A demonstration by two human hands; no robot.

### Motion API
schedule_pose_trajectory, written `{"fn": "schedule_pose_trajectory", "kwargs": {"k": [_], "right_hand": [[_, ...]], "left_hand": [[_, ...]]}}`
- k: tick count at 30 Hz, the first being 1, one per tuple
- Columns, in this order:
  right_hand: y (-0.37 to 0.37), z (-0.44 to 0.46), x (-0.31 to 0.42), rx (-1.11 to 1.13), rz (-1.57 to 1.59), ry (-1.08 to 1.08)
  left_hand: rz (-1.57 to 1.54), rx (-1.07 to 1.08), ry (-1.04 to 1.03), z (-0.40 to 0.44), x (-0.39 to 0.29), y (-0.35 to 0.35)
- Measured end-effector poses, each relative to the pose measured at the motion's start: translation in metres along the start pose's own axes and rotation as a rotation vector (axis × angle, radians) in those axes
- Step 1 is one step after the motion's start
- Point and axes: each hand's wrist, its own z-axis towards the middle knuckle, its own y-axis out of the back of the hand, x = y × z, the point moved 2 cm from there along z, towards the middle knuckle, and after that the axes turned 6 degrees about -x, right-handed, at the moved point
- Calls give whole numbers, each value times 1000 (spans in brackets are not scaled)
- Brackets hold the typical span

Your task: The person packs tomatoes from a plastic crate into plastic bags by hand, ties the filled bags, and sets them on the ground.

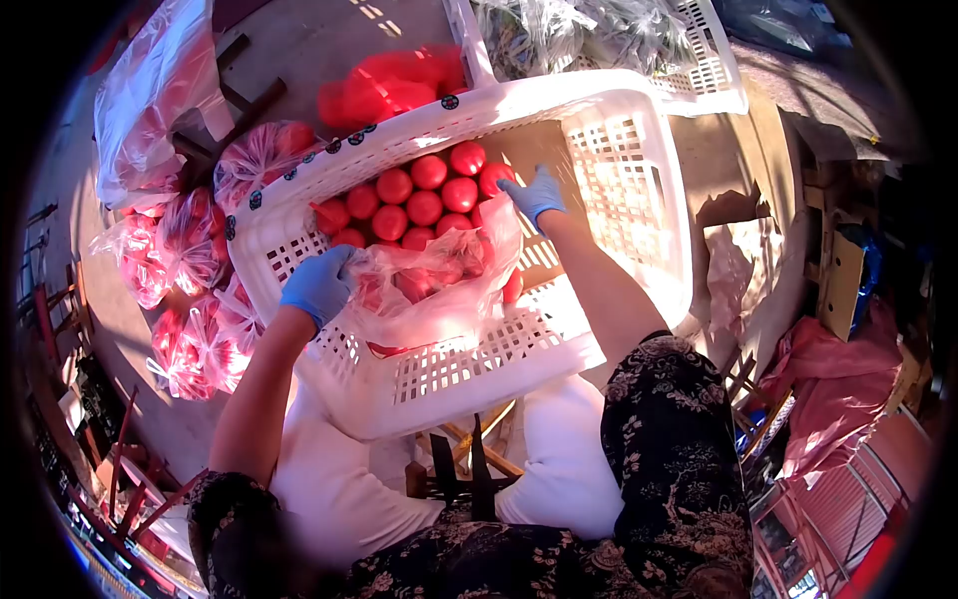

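Several red tomatoes lie in rows at the left part of a white plastic basket. A clear plastic bag with tomatoes in it rests on the near side of that heap. My left hand, in a blue glove, is closed at the bag's left edge; its fingertips are partly hidden. On the other side, my right hand, also blue-gloved, grips the bag's right edge beside the outermost tomato, its thumb raised.
Tied bags of tomatoes stand on the floor at the left, near a hanging sheet of plastic bags. A red mesh bag lies beyond the basket. Another white crate with plastic-wrapped greens adjoins it. Cardboard lies at right.
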Motion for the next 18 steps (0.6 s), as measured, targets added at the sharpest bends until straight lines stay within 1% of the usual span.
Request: {"fn": "schedule_pose_trajectory", "kwargs": {"k": [3, 6, 9, 11, 14, 16, 17, 18], "right_hand": [[-37, -19, 21, -187, 211, -242], [-60, -32, 27, -417, -44, -152], [-91, -17, 6, -394, 66, -184], [-94, -8, -5, -315, 147, -223], [-93, 21, -30, -34, 398, -309], [-78, 44, -46, 154, 791, -396], [-59, 49, -47, 230, 1027, -449], [-25, 40, -29, 288, 1184, -476]], "left_hand": [[-83, -60, -1, 10, -8, 0], [-176, -86, 5, 10, -3, -4], [-332, -158, 2, 13, -5, -1], [-435, -216, -8, 13, -9, 5], [-522, -289, -37, 16, -14, 15], [-524, -299, -32, 11, -14, 23], [-486, -270, 18, 7, -10, 23], [-448, -241, 64, 5, -6, 24]]}}
